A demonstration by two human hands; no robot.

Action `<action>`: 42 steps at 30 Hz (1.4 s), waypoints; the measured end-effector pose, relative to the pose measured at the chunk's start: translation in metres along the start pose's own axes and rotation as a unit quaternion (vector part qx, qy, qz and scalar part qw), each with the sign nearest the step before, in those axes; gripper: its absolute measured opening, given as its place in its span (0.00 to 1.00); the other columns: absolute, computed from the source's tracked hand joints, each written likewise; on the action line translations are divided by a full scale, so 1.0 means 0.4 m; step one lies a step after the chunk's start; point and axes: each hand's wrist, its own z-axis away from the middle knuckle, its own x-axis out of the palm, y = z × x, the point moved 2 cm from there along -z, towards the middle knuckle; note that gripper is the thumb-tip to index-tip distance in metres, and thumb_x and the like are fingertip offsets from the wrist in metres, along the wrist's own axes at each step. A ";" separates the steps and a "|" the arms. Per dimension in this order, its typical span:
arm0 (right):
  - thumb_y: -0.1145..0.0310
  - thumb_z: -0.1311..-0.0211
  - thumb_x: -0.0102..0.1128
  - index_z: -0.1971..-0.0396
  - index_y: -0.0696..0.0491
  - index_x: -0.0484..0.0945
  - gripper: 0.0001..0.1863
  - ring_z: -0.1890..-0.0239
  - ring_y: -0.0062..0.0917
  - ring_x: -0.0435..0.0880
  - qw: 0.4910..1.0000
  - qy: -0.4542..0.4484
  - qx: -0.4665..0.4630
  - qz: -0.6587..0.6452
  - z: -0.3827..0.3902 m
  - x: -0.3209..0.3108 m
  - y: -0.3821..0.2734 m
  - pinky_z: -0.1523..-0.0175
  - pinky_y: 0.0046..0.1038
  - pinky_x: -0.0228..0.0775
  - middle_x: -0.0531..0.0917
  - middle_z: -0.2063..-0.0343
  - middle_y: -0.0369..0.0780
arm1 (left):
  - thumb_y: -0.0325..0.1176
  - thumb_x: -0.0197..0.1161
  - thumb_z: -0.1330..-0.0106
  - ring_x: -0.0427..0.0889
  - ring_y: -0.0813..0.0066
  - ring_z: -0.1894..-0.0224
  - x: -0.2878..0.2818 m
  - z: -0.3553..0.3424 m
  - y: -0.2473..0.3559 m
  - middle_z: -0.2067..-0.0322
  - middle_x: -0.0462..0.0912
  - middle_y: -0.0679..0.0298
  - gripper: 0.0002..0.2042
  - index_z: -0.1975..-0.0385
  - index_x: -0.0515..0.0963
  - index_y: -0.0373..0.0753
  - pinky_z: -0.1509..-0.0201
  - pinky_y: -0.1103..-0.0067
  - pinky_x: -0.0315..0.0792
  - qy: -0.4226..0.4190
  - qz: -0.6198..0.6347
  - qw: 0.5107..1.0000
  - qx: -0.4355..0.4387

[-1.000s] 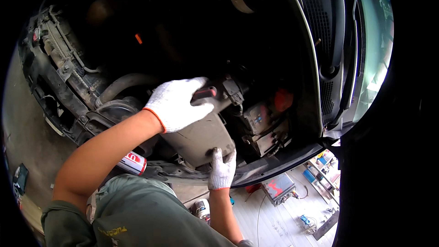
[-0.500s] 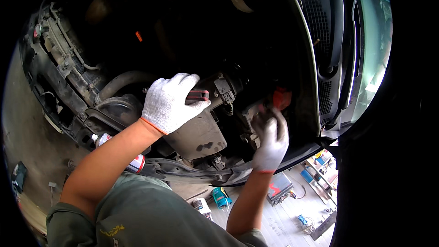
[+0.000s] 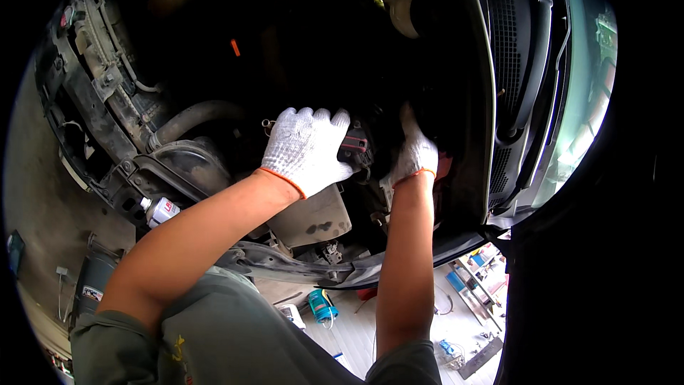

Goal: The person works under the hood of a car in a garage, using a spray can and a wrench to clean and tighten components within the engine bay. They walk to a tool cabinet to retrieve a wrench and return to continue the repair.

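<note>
In the open engine bay, my left hand point(image 3: 306, 150) in a white knit glove has curled fingers round a black-and-red tool point(image 3: 356, 145), over the dusty grey plastic housing point(image 3: 308, 217). My right hand point(image 3: 415, 150), gloved the same, reaches into the dark space right of that housing, beside a red part point(image 3: 442, 166); its fingertips are in shadow and I cannot make out what they touch. A spray can point(image 3: 160, 210) rests on the front edge of the bay, left of my forearm.
A dusty hose point(image 3: 192, 117) and the radiator support point(image 3: 85, 78) are at left. The cowl grille point(image 3: 507, 57) and windshield point(image 3: 584, 121) are at right. Below lie a teal container point(image 3: 323, 306) and cluttered shelf point(image 3: 474, 289) on the pale floor point(image 3: 406, 371).
My right hand has left the housing's lower corner and moved up and right, deeper into the bay. My left hand has shifted slightly up and right, still holding the tool.
</note>
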 end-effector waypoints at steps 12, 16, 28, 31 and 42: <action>0.36 0.31 0.70 0.23 0.56 0.70 0.48 0.26 0.36 0.74 0.996 -0.003 0.083 0.010 0.014 0.028 -0.061 0.21 0.38 0.64 0.76 0.26 0.44 | 0.53 0.78 0.53 0.87 0.58 0.61 0.002 -0.015 -0.009 0.67 0.87 0.56 0.28 0.58 0.83 0.40 0.50 0.64 0.77 0.006 0.038 0.999 -0.036; 0.45 0.22 0.63 0.29 0.54 0.75 0.34 0.34 0.42 0.82 0.955 -0.142 0.165 -0.202 -0.031 0.032 0.001 0.28 0.44 0.77 0.82 0.34 0.46 | 0.53 0.79 0.55 0.86 0.57 0.60 0.001 -0.005 -0.015 0.67 0.86 0.57 0.28 0.58 0.83 0.39 0.50 0.64 0.77 0.013 0.038 0.999 -0.031; 0.56 0.22 0.65 0.35 0.58 0.77 0.26 0.40 0.43 0.86 0.955 -0.135 0.166 -0.206 0.001 0.036 -0.008 0.30 0.44 0.79 0.86 0.43 0.49 | 0.59 0.81 0.52 0.84 0.58 0.57 -0.001 0.074 -0.037 0.60 0.86 0.58 0.36 0.48 0.83 0.39 0.51 0.62 0.77 0.078 0.025 0.996 -0.021; 0.58 0.23 0.66 0.36 0.58 0.78 0.25 0.41 0.42 0.86 0.954 -0.149 0.155 -0.208 -0.007 0.030 0.006 0.32 0.43 0.81 0.87 0.43 0.49 | 0.57 0.82 0.52 0.84 0.57 0.58 0.005 0.075 -0.041 0.60 0.86 0.59 0.34 0.51 0.84 0.39 0.52 0.62 0.77 0.094 0.046 0.994 -0.014; 0.56 0.21 0.62 0.39 0.59 0.80 0.23 0.44 0.42 0.88 0.945 -0.176 0.193 -0.195 -0.052 0.041 0.051 0.33 0.43 0.81 0.88 0.45 0.49 | 0.54 0.80 0.50 0.83 0.60 0.61 0.006 0.084 -0.049 0.63 0.86 0.61 0.28 0.55 0.84 0.40 0.57 0.64 0.76 0.156 0.043 0.987 0.026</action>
